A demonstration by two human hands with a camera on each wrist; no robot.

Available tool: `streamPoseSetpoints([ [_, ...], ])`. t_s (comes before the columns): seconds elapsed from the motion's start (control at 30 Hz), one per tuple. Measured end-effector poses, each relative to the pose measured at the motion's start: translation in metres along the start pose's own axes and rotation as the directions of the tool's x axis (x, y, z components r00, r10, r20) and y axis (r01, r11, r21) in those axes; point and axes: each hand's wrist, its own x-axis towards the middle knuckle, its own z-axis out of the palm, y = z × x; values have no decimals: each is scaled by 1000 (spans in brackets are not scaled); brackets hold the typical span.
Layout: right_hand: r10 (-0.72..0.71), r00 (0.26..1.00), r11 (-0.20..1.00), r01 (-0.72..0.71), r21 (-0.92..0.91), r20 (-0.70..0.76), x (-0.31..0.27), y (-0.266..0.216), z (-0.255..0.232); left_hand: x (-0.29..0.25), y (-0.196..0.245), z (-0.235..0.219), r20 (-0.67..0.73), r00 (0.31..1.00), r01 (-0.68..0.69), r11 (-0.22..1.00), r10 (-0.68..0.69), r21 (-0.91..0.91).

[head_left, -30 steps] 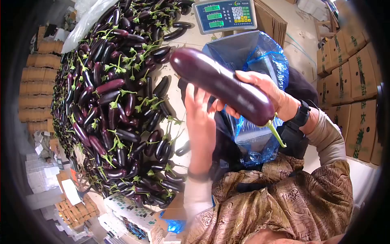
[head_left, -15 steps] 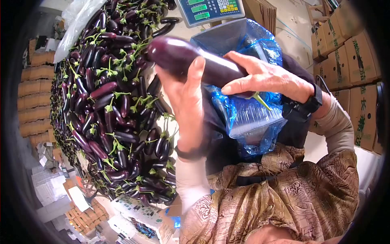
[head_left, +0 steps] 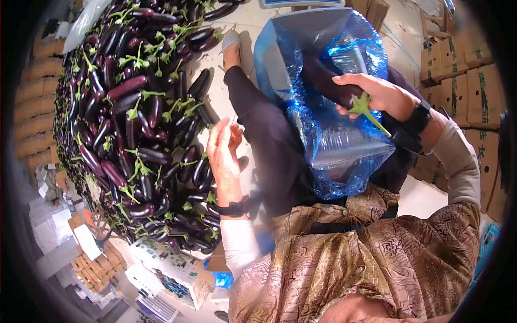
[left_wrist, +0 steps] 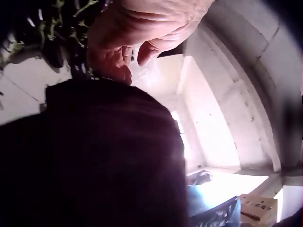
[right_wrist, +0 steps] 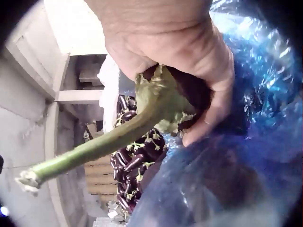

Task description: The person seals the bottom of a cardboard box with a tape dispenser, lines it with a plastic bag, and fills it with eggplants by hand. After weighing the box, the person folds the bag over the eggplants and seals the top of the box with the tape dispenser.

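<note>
the patterned clothing (head_left: 371, 258) of the person is nearest, just before the blue bag (head_left: 344, 153), and the bag sits between the legs in dark trousers (head_left: 269, 132), with its mouth open. the right hand (head_left: 385, 96), over the right side of the bag, grips one big dark eggplant (head_left: 331, 81) near its stem end, with thumb and fingers around it. the eggplant is in the mouth of the bag; its long axis runs slantwise, so that the rounded end points forward and to the left, into the bag, and the green stem (head_left: 378, 124) points back to the right, toward the person. in the right wrist view the stem sticks out from under the palm, a little bent. the left hand (head_left: 223, 153) is to the left of the bag, well apart from it; it holds nothing, and its fingers are loosely bent. farther to the left of the bag, a big heap of eggplants (head_left: 132, 116) lies on the pale floor (head_left: 218, 89). beyond the bag, one edge of a scale (head_left: 301, 3) shows. farther to the right of the bag, printed cartons (head_left: 482, 99) stand in a stack.
</note>
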Motion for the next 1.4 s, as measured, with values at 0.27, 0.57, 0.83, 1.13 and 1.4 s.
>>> streamPoseSetpoints([
  [0.27,-64,980,991,40,129,190,114,29,0,-66,-137,-121,-354,913,248,965,-204,86],
  [0.57,-207,948,972,227,-62,241,235,107,-107,-41,-161,-225,-489,769,157,620,412,769],
  [0.83,-376,820,-756,-3,-654,431,143,85,-58,10,-140,-261,-314,791,285,138,525,949],
  [1.13,-480,855,-38,203,-978,196,161,102,-83,24,-114,-230,-85,949,178,-295,304,939],
  [1.4,-462,873,99,226,-969,156,143,100,-68,134,-121,-183,-210,755,165,129,621,978],
])
